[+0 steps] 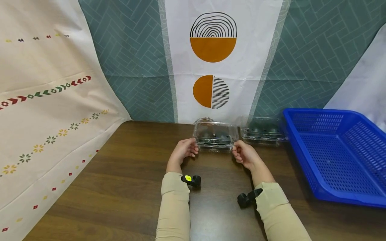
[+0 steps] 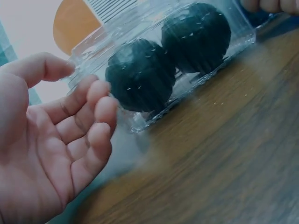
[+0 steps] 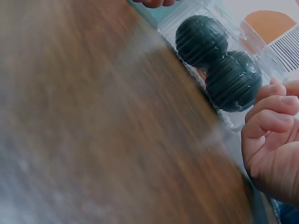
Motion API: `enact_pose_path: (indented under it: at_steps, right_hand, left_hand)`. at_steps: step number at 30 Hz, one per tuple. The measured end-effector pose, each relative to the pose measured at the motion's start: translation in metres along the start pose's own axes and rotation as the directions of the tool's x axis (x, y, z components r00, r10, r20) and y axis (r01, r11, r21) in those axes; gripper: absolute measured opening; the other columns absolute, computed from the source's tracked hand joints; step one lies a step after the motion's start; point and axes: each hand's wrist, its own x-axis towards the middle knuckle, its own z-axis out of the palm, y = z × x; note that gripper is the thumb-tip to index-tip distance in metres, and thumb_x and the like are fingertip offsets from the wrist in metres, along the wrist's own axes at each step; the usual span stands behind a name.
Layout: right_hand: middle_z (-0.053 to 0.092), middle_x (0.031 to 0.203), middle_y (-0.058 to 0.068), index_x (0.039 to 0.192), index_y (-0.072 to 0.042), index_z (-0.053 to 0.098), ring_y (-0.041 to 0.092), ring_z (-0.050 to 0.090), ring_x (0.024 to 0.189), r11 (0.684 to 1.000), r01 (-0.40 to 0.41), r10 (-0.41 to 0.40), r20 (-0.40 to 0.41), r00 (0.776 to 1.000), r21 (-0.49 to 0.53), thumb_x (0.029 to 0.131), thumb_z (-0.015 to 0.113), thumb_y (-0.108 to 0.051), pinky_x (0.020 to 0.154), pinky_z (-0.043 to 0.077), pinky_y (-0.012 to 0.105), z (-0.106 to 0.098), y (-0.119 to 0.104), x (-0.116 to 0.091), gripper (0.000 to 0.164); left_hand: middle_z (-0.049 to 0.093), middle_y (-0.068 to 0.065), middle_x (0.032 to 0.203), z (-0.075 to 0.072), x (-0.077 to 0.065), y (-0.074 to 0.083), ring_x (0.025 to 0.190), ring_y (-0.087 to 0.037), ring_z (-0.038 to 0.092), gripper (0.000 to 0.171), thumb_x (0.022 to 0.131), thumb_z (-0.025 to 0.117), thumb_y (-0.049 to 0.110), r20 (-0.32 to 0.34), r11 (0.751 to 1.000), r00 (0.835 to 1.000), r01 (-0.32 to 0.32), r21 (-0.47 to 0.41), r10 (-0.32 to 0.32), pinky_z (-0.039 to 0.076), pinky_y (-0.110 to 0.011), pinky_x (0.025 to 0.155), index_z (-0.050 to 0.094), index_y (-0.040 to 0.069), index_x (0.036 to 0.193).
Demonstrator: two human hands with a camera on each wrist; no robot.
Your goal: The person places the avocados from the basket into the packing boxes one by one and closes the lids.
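A clear plastic clamshell container (image 1: 214,146) lies on the wooden table near the back curtain, its lid down. Two dark green, round, ridged items sit inside, one seen at the left (image 2: 140,76) and one at the right (image 2: 197,38) in the left wrist view. With thumb and index finger my left hand (image 1: 184,150) pinches the container's left end; its other fingers curl loosely. At the opposite end, my right hand (image 1: 246,155) pinches the near right corner, fingers curled in. The right wrist view shows that hand (image 3: 273,140) beside the dark items.
Another clear container (image 1: 262,136) with dark contents stands just right of the first. A blue plastic basket (image 1: 313,177) occupies the table's right side. Hanging cloth (image 1: 138,83) borders the table at the back, and a cream cloth (image 1: 60,110) slopes along the left.
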Motion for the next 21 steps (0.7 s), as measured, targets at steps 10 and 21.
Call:
enact_pose_path:
  at_steps: [10,21]
  right_hand:
    - [0.054,0.066,-0.002,0.087,-0.010,0.053,0.009,0.050,0.050,0.999,-0.026,0.029,-0.103,0.994,0.036,0.099,0.042,-0.031,0.046,0.041,0.020,0.006,0.003,0.004,0.027]
    - [0.057,0.075,0.000,0.107,-0.012,0.040,0.013,0.058,0.063,0.996,0.001,0.006,-0.090,0.996,0.084,0.101,0.039,-0.028,0.058,0.050,0.025,0.009,0.004,0.009,0.017]
  left_hand:
    - [0.059,-0.002,0.067,0.003,0.008,-0.001,0.059,-0.012,0.057,0.021,0.095,0.052,0.019,-0.176,0.993,0.984,0.006,-0.117,-0.027,0.047,-0.023,0.052,0.058,0.004,0.082]
    - [0.062,-0.008,0.082,-0.007,0.010,0.001,0.080,-0.019,0.066,0.026,0.097,0.050,0.027,-0.343,0.919,0.939,-0.106,-0.380,-0.033,0.054,-0.032,0.070,0.056,0.002,0.092]
